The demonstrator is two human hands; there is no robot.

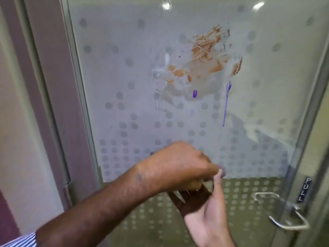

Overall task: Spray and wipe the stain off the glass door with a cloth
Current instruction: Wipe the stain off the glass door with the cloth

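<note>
The glass door (124, 82) has frosted dots and fills most of the head view. A smeared brown stain (204, 56) spreads across its upper middle. Purple drips (225, 104) run down below the stain. My left hand (178, 164) reaches in from the lower left in front of the lower glass, its fingers curled round a small yellowish wad (195, 186) that looks like a cloth. My right hand (208, 216) comes up from the bottom edge, palm up with straight fingers, directly under the left hand. No spray bottle is in view.
A metal lever handle (288, 216) sits at the door's lower right, with a PULL label (304, 190) above it. A wide mauve door frame (58, 86) runs down the left side, with a pale wall beyond it.
</note>
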